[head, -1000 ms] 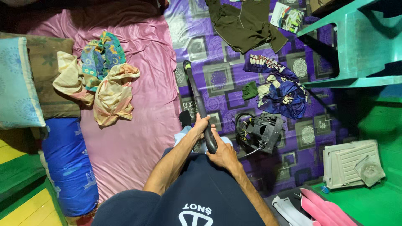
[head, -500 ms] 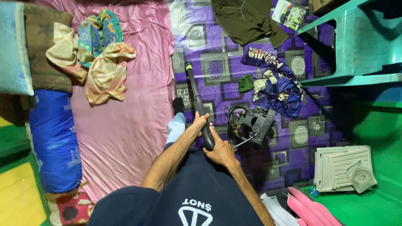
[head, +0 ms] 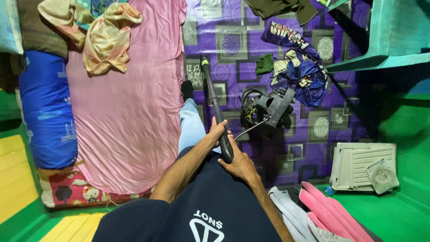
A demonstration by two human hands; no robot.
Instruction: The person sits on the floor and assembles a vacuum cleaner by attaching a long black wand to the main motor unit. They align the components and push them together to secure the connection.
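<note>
Hands gripped 1 black vacuum wand (head: 214, 103): left hand (head: 218, 131) closed above right hand (head: 239, 162). Its nozzle had swung off the pink mattress (head: 130, 112) onto the purple rug (head: 309, 134) beside it.

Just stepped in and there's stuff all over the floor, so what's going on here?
A person holds a long black wand with both hands, the left hand higher on the shaft and the right hand at the near end. Its tip rests on the purple patterned mat, beside the pink mattress. A dark machine with cables sits on the mat to the right, near a heap of clothes.
</note>
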